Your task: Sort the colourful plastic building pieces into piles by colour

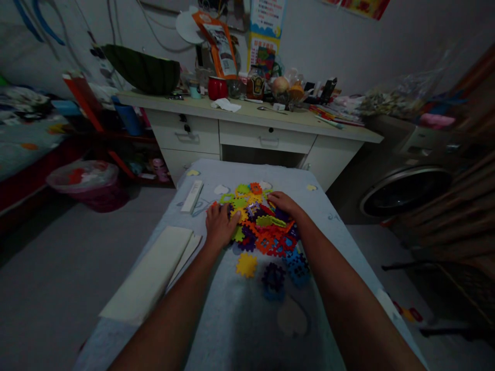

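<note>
A pile of colourful interlocking plastic pieces (265,226) with toothed edges lies on the cloth-covered surface, in red, orange, yellow, green, purple and blue. At the pile's left side rests my left hand (221,224), its fingers apart and its thumb over a yellow piece. My right hand (285,204) cups the far right side, fingers stretched out against the pieces; its thumb is hidden. Nearer to me lie a loose yellow piece (246,265), a dark purple piece (273,277) and some blue pieces (298,269).
Left of the pile are a white narrow box (192,197) and a folded pale sheet (150,275). Behind stands a white desk (266,116) crowded with a watermelon piece (145,72), a red pot (217,88) and jars. A washing machine (402,180) is at right, a lined bin (88,183) at left.
</note>
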A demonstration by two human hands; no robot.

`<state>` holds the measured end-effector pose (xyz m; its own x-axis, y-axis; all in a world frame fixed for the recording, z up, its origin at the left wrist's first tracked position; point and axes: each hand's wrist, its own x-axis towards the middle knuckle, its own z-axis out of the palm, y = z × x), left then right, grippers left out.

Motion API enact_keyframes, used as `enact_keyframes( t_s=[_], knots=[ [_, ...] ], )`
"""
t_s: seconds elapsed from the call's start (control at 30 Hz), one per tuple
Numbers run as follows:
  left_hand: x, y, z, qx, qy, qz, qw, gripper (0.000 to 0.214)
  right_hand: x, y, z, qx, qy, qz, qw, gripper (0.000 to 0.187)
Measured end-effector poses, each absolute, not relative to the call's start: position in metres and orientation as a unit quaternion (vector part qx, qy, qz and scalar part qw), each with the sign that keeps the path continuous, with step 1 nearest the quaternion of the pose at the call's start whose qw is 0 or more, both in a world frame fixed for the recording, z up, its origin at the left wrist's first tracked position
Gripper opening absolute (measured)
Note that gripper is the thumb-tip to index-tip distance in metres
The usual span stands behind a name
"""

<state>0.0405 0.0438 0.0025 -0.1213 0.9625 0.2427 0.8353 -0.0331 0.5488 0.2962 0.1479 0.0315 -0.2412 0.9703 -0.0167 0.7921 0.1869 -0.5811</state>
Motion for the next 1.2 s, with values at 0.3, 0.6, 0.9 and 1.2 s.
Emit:
enact_keyframes(
  t_s=[0.3,0.6,0.9,1.2],
  knots=[
    [0.034,0.048,0.005,0.692,0.611,0.344,0.174,0.047,0.267,0.126,0.065,-0.417,-0.761,0.457,0.196,0.027],
    [0.029,0.058,0.006,0.645,0.657,0.368,0.131,0.046,0.219,0.198,0.06,-0.569,-0.765,0.255,0.161,0.041],
    [0.028,0.062,-0.001,0.647,0.65,0.371,0.148,0.055,0.173,0.197,0.052,-0.569,-0.803,0.176,0.007,0.058],
    [0.025,0.065,0.0,0.681,0.606,0.371,0.178,0.049,0.209,0.152,0.096,-0.343,-0.856,0.387,0.003,0.024]
  ],
)
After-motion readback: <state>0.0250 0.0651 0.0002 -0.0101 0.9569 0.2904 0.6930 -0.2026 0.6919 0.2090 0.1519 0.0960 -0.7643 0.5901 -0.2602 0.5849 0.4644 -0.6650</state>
